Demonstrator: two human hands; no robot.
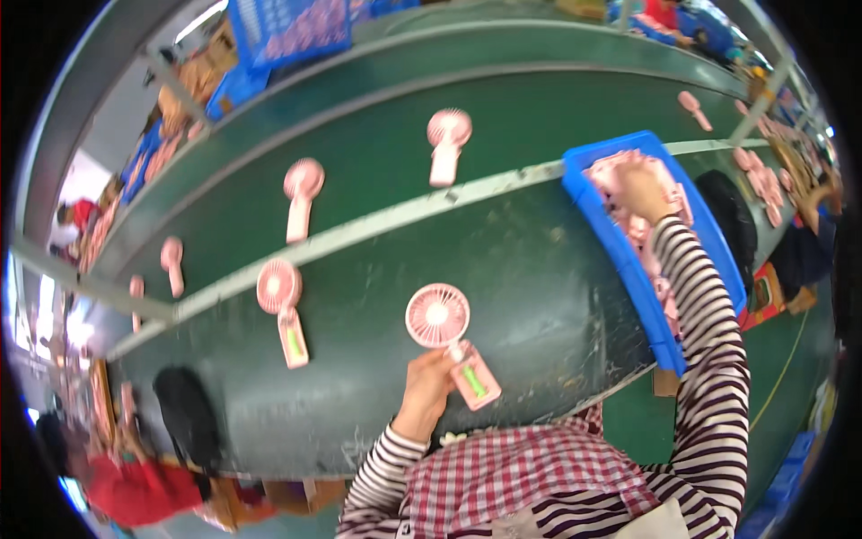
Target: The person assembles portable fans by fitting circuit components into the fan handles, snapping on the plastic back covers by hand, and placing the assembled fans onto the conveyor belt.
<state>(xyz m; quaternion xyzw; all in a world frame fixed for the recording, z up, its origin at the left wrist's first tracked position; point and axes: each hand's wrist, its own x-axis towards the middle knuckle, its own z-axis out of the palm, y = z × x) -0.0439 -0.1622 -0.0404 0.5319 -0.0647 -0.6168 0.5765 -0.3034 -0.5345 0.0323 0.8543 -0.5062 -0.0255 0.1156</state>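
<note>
My left hand [425, 388] is closed on a pink handheld fan [437, 314] at its neck and handle, close to the table's near edge. The fan's round grille points away from me, and its open handle shows a green battery-like piece [474, 381] inside. Out to the right, my right hand [643, 190] reaches into a long blue bin [628, 301] full of pink plastic parts [663, 286]. Its fingers are blurred among those parts, so their grip is hidden. Left of the held fan lies a second pink fan [279, 287], its handle also open with a green piece inside.
Beyond a pale rail [386, 207], several pink fans, one of them a fan [448, 130] near the middle, lie on a green conveyor belt [377, 144]. A black object [187, 415] rests at the table's left end. Co-workers sit on both sides, one in a red top [144, 490].
</note>
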